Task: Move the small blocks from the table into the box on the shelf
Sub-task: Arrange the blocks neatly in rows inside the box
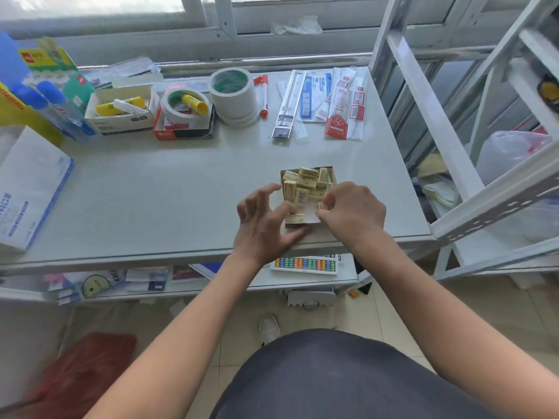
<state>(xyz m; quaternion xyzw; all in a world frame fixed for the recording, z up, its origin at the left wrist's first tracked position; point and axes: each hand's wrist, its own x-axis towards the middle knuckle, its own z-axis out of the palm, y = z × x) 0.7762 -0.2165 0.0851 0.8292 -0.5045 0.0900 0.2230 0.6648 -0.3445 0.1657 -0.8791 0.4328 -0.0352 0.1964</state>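
Now seating small blocks (305,184) in the box (312,214)

Left hand (266,220) spread, loosely clawed, thumb reaching the box's near edge. Right hand (352,208) curled, seemingly pinching one small block (321,205), partly hidden. Best lowered flat into the near gap, not dropped on the heap. Box on the shelf (181,192), between and just beyond both hands, piled high; one loose block (295,218) under the left thumb.
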